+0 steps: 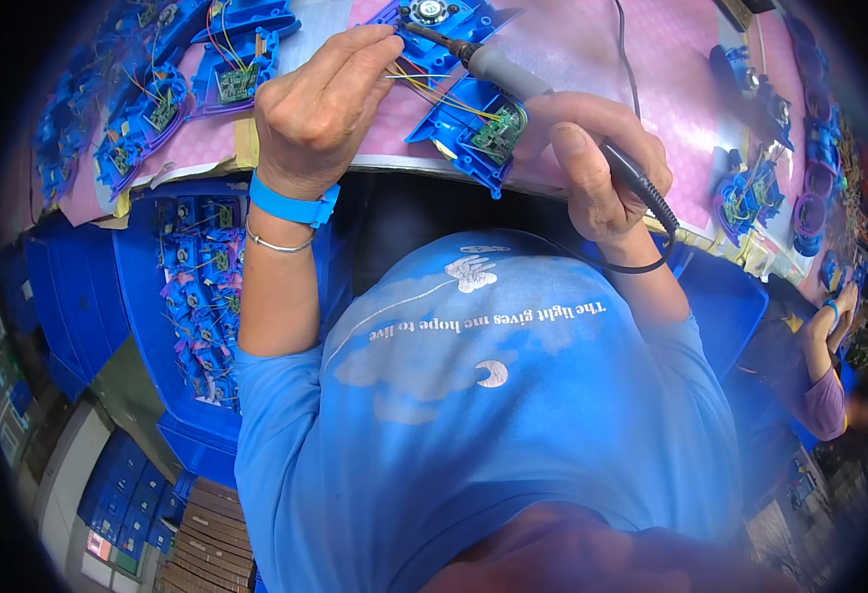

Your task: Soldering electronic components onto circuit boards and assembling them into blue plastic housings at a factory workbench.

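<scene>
In the head view, the right hand [602,163] was closed around a grey-handled soldering iron [508,71], held much like a pen, its dark metal tip pointing left. The left hand [325,104] had its fingers drawn together just beside that tip; whether they pinched a wire or only steadied the work could not be told. The work, an open blue plastic housing [434,127] with a green circuit board [498,136] and a round silver-and-black speaker [428,10], lay on the pink-patterned tabletop [681,128] between the hands. Thin coloured wires [444,96] ran from the board toward the left fingertips.

The step in hand looked like soldering a wire near the speaker. The next move seemed to call for a steady left hand and a light, exact touch of the tip, clear of the fingers.

The housing's lower end reached the table's front edge and seemed to jut slightly over it. More blue housings [236,79] crowded the left, leaving little room there; to the right, a wide bare stretch of tabletop offered space to withdraw the iron, though its black cable [663,212] looped beside the right wrist.
</scene>
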The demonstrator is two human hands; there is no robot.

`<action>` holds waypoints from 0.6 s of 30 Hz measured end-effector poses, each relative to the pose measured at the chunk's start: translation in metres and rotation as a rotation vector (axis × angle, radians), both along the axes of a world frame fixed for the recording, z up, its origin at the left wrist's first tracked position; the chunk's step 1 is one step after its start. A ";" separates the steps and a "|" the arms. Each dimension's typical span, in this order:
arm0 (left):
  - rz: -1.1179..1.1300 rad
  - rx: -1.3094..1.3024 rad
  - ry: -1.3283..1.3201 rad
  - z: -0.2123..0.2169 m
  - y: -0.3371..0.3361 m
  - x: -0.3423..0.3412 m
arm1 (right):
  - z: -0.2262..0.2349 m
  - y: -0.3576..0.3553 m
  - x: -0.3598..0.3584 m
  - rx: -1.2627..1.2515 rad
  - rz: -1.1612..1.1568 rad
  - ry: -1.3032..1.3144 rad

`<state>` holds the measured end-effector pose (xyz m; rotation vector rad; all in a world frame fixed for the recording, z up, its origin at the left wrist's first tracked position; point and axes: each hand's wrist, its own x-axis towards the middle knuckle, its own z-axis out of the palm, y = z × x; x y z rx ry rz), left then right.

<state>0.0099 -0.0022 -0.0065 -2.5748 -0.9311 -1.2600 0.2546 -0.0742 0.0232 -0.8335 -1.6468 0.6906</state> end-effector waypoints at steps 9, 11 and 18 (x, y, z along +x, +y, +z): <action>-0.001 -0.020 0.014 -0.001 -0.001 -0.002 | 0.001 0.002 0.000 0.054 0.007 -0.037; 0.010 -0.039 0.021 0.001 -0.002 -0.003 | -0.001 0.001 0.001 0.063 -0.001 0.023; 0.002 -0.044 0.012 -0.001 0.000 -0.003 | -0.003 -0.001 0.005 0.037 0.024 0.037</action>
